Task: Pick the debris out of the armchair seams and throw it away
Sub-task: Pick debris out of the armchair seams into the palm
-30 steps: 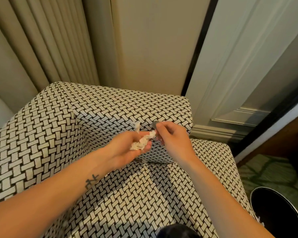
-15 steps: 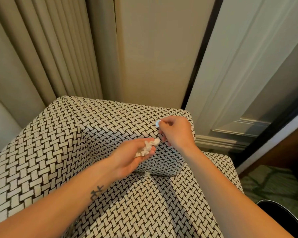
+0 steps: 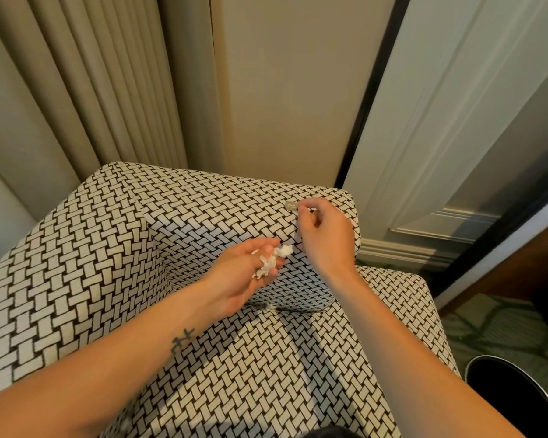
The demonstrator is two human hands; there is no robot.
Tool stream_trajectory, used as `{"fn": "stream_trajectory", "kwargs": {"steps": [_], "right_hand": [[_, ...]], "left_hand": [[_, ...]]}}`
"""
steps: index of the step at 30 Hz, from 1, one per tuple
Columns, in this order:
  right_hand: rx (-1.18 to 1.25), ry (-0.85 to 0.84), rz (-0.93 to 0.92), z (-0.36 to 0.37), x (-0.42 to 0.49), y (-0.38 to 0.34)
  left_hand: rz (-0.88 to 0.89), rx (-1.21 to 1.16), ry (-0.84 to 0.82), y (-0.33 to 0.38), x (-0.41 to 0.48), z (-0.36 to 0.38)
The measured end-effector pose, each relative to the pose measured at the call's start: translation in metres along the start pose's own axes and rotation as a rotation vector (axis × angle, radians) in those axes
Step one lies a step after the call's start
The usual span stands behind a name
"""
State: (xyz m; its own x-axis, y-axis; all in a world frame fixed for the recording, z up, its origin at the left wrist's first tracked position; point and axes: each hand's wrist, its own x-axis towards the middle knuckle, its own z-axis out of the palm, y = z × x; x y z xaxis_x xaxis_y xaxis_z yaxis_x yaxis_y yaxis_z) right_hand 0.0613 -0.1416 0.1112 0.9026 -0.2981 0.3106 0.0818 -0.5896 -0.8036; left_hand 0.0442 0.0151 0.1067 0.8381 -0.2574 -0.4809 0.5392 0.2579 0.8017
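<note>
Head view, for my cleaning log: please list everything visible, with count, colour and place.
Black-and-white woven-pattern fabric armchair: one, centre and left.
Crumpled white paper scraps: one wad, white, in the left hand.
Small pale flat scrap: one, whitish, at the chair's top edge, pinched.
Tiny white bit: one, white, in the seam between the seat and the upright part.
Round black bin: one, black, floor at lower right.
Pleated beige curtain: one, beige, upper left.
Beige wall panel: one, top centre.
White panelled door: one, right.
Green patterned carpet: green, right floor.
Left hand: one, holds the wad.
Right hand: one, fingers pinch the flat scrap.
</note>
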Motion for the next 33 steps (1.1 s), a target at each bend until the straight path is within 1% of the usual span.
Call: {"fn": "stream_trajectory", "kwargs": {"steps": [3,6,8,10,12,16,22,25,27,29,33], "right_hand": [[0.11,-0.086,-0.033,-0.005,-0.026,0.003],[0.064,-0.296,-0.02,-0.007,-0.054,0.014],[0.022,-0.448,0.004,-0.004,-0.068,0.023],[-0.01,-0.534,0.021,0.0,-0.078,0.03],[-0.022,-0.56,0.045,0.007,-0.087,0.039],[-0.084,-0.544,0.175,0.016,-0.094,0.065],[-0.197,-0.65,0.336,0.028,-0.091,0.099],[-0.255,-0.704,0.354,0.039,-0.089,0.108],[-0.259,-0.753,0.372,0.047,-0.089,0.115],[-0.29,-0.762,0.356,0.054,-0.089,0.121],[-0.454,-0.798,0.308,0.069,-0.085,0.128]], "left_hand": [[0.009,-0.014,0.013,-0.002,-0.009,0.002],[-0.019,-0.035,0.028,-0.009,-0.026,0.002],[-0.028,0.009,0.05,-0.016,-0.034,-0.005],[-0.045,0.06,0.078,-0.024,-0.039,-0.014],[-0.072,0.075,0.098,-0.035,-0.04,-0.029],[-0.159,0.057,0.148,-0.051,-0.025,-0.044],[-0.169,-0.018,0.191,-0.058,-0.003,-0.05],[-0.175,-0.003,0.186,-0.064,0.0,-0.055],[-0.164,-0.018,0.216,-0.069,0.001,-0.057],[-0.144,-0.018,0.24,-0.072,0.003,-0.057],[-0.203,0.02,0.204,-0.081,0.008,-0.063]]}}
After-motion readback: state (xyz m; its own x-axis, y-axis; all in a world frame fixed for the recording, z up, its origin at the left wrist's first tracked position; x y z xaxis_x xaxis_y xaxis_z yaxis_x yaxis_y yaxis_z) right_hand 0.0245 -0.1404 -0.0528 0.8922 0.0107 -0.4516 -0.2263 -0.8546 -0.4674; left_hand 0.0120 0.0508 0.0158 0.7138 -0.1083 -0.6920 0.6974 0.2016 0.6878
